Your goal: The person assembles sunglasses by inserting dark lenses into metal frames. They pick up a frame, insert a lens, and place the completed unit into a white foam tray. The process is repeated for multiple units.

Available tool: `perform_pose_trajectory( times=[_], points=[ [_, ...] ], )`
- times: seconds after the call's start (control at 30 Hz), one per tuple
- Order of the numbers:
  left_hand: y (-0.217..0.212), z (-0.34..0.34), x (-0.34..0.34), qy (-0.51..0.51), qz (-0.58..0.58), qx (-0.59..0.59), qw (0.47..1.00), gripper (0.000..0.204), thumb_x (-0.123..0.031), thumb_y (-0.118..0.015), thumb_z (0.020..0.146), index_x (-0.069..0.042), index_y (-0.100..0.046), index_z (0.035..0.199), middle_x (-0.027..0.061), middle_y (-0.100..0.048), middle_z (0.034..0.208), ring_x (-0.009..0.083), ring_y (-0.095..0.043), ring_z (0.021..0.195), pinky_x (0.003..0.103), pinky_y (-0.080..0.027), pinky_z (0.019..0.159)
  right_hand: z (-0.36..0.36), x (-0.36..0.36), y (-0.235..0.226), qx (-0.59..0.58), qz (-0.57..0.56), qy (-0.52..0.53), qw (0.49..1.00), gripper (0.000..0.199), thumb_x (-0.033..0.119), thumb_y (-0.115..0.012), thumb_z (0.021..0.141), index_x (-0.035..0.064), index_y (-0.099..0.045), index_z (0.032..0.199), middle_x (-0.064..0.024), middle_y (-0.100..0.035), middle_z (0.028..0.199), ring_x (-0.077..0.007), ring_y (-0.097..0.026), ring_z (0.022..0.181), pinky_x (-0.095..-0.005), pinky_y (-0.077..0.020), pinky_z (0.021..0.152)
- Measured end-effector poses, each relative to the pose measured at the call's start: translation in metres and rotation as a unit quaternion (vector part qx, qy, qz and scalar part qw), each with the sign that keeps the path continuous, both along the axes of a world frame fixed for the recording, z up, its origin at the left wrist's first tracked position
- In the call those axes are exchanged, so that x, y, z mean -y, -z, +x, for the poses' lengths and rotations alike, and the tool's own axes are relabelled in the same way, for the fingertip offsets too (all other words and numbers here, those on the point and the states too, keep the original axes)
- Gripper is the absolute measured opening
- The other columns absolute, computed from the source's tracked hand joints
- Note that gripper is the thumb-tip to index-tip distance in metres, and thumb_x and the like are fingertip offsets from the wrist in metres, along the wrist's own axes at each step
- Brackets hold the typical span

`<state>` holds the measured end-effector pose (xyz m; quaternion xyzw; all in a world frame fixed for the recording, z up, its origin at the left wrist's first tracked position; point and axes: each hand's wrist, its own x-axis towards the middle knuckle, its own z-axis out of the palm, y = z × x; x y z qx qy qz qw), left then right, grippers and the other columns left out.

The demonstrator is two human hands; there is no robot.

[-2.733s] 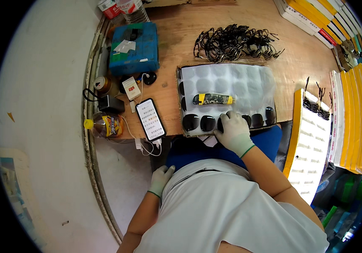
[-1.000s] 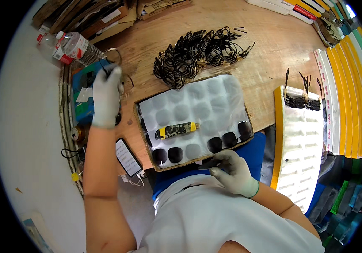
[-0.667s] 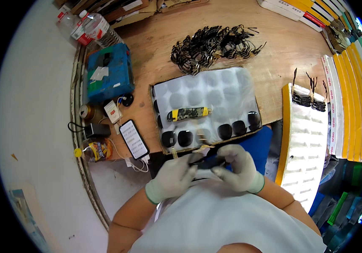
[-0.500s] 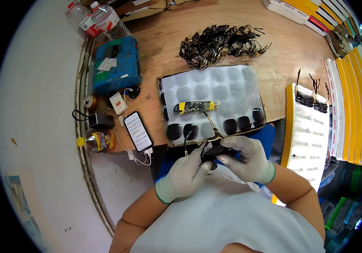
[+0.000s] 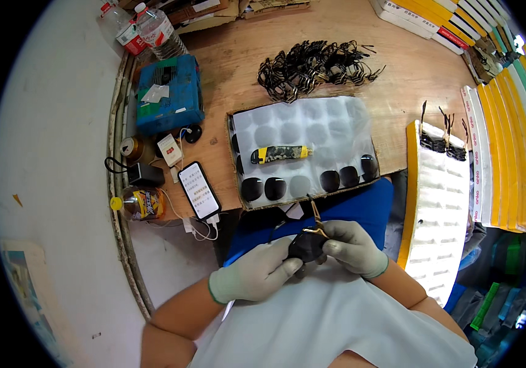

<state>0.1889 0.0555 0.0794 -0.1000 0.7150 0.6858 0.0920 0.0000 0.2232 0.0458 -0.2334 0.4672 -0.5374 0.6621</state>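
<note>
A pair of dark-lensed sunglasses with thin gold-coloured temples is held low over my lap. My left hand, in a white glove with a green cuff, pinches its left side. On its right side, the gloved fingers of my right hand close round the frame near the temple hinge. Just beyond my hands a shallow cardboard box rests at the table's front edge. Loose dark lenses line its near side, and pale sheeting covers more round shapes. A yellow and camouflage-patterned utility knife lies on that sheeting.
Behind the box is a tangled heap of eyeglass frames. A white slotted tray holding several glasses stands at right, beside stacked yellow-and-white boxes. At left are a phone, a blue case and bottles.
Both hands have drawn the sunglasses closer to my body, away from the box. The lenses now face upward more, and the temple no longer reaches over the knife.
</note>
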Motion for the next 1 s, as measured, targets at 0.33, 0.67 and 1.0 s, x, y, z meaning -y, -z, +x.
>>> perform_pose_trajectory(
  times=[0.33,0.67,1.0],
  points=[
    [0.015,-0.021,0.008,-0.003,0.110,-0.031,0.993,0.037,-0.022,-0.047,0.105,0.001,-0.055,0.132,0.0077,-0.071,0.097,0.0135,-0.064,0.087,0.030,-0.053,0.078,-0.030,0.014,0.008,0.093,-0.059,-0.013,0.994,0.037,0.023,-0.068,0.094,-0.0068,-0.064,0.116,-0.0082,-0.066,0.101,-0.0152,-0.059,0.091,-0.0315,-0.0487,0.083],
    [0.021,-0.006,0.006,-0.096,0.027,-0.020,0.995,0.031,-0.023,-0.050,0.105,0.006,-0.059,0.109,0.0092,-0.072,0.082,0.0127,-0.064,0.068,0.028,-0.053,0.064,-0.016,0.013,0.000,-0.047,0.009,-0.011,0.999,0.023,0.018,-0.059,0.104,-0.0042,-0.064,0.103,-0.0037,-0.063,0.090,-0.0096,-0.055,0.084,-0.0272,-0.0467,0.077],
    [0.022,-0.010,-0.009,-0.118,-0.055,-0.034,0.991,0.040,-0.035,-0.049,0.108,0.002,-0.052,0.096,0.0105,-0.069,0.071,0.0194,-0.068,0.060,0.031,-0.053,0.058,-0.006,0.008,-0.002,-0.116,0.019,0.008,0.993,0.026,0.020,-0.059,0.103,-0.0033,-0.064,0.094,-0.0020,-0.060,0.078,-0.0086,-0.050,0.072,-0.0268,-0.0452,0.067]
  ],
)
